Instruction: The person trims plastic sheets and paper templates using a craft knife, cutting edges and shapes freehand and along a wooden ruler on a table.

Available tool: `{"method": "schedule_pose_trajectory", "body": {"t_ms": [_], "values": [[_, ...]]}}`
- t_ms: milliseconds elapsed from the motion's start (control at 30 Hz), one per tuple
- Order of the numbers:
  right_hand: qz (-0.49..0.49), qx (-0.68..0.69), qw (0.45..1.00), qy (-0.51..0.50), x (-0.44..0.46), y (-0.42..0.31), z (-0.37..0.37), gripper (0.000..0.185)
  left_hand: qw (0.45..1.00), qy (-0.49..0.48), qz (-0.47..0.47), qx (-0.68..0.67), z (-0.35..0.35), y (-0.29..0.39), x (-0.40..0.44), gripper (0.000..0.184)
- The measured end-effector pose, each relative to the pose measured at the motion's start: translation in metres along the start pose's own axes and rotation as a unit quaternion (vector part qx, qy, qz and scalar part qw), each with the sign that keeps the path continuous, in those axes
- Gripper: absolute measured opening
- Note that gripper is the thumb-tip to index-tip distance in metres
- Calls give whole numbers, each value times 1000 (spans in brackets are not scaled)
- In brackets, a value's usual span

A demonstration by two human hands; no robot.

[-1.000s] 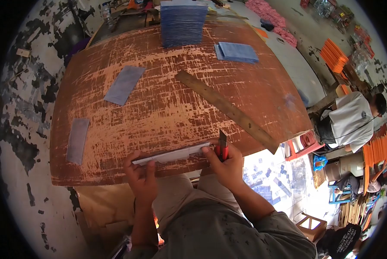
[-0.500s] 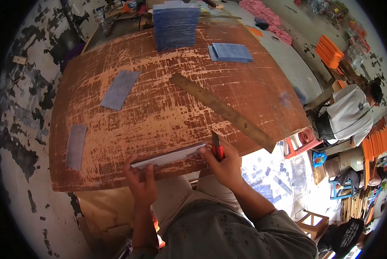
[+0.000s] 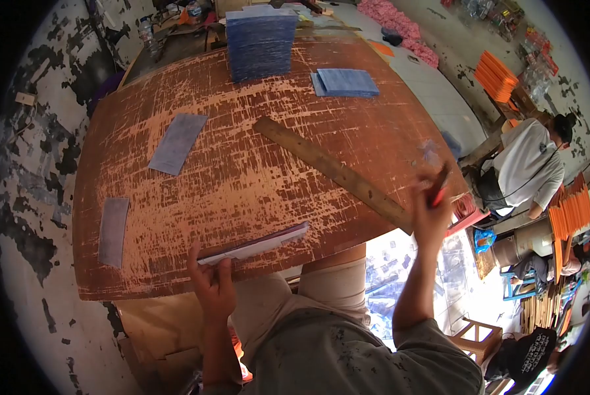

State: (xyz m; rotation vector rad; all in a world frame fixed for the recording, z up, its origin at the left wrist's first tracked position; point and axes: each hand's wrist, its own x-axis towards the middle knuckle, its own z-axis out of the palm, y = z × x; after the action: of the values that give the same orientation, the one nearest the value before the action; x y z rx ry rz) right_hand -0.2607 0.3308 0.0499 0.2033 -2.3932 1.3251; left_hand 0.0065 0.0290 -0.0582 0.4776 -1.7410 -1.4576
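Note:
Near the front edge of the worn brown table, my left hand (image 3: 214,283) pinches one end of a thin stack of grey-white rectangular sheets (image 3: 262,245), seen nearly edge-on. Raised over the table's right corner, my right hand (image 3: 430,214) is closed around a red and black utility knife (image 3: 438,191), slightly smeared by motion. Between the two hands a long flat wooden strip (image 3: 331,172) lies slantwise on the tabletop. Two single grey-blue rectangular pieces, one farther back (image 3: 178,145) and one at the left edge (image 3: 114,232), lie flat.
A tall stack of blue sheets (image 3: 260,49) stands at the back of the table (image 3: 235,191), with a low blue stack (image 3: 346,82) to its right. A person in a white shirt (image 3: 525,164) sits at the right, near orange stacks (image 3: 495,76). Scraps litter the bright floor (image 3: 393,283).
My right hand has let go of the sheet stack's right end and moved right and upward with the knife. My left hand still holds the stack. The view has shifted slightly.

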Motion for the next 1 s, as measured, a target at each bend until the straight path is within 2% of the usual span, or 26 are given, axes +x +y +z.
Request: {"method": "schedule_pose_trajectory", "body": {"t_ms": [33,100,167,233,267,300,333,400,500,600,633,700,733,800,833,900,1000], "values": [[-50,-62,996,32,32,20,-12,23,1000,-15,-3,3,-2,2,0,68],[-221,-140,962,81,104,109,-23,28,999,-32,-7,6,-5,1,-1,67],[-212,-175,960,57,150,184,-31,31,999,-41,-20,10,-6,-6,-1,67],[-206,-207,956,31,177,211,-36,34,999,-34,-19,2,-5,-10,-2,68],[-184,-177,965,-52,186,218,-37,36,999,-26,-20,-3,-5,-11,-2,68],[-161,-144,967,-135,193,219,-37,37,999,-25,-20,-3,-5,-11,-2,68],[-161,-144,967,-136,200,220,-40,37,1000,-21,-15,9,-5,-11,-3,68],[-50,-113,960,-253,208,216,-48,38,1000,-18,-12,21,-4,-8,-3,68],[-14,-82,959,-270,206,207,-53,33,999,-23,-13,33,-3,-5,-2,68],[-43,-63,952,-296,205,197,-56,26,1000,-19,-4,21,-4,-8,-4,67],[-43,-63,952,-295,213,213,-57,26,999,-20,-4,32,-4,-5,-3,66],[-91,-159,936,-302,233,244,-59,24,999,-22,-5,42,-4,-3,-3,66],[-90,-159,936,-301,240,244,-59,24,999,-17,-8,43,-3,-2,-3,66],[-52,-140,917,-371,249,243,-59,30,999,-14,-9,43,-2,-1,-2,67],[-52,-140,917,-369,244,228,-61,30,999,-10,-9,33,-1,-1,-2,67],[32,-119,917,-379,236,198,-63,37,1000,-5,-8,22,1,-1,-2,67],[-15,-116,933,-339,228,193,-61,38,1000,2,-8,25,1,-2,-3,67]]}}
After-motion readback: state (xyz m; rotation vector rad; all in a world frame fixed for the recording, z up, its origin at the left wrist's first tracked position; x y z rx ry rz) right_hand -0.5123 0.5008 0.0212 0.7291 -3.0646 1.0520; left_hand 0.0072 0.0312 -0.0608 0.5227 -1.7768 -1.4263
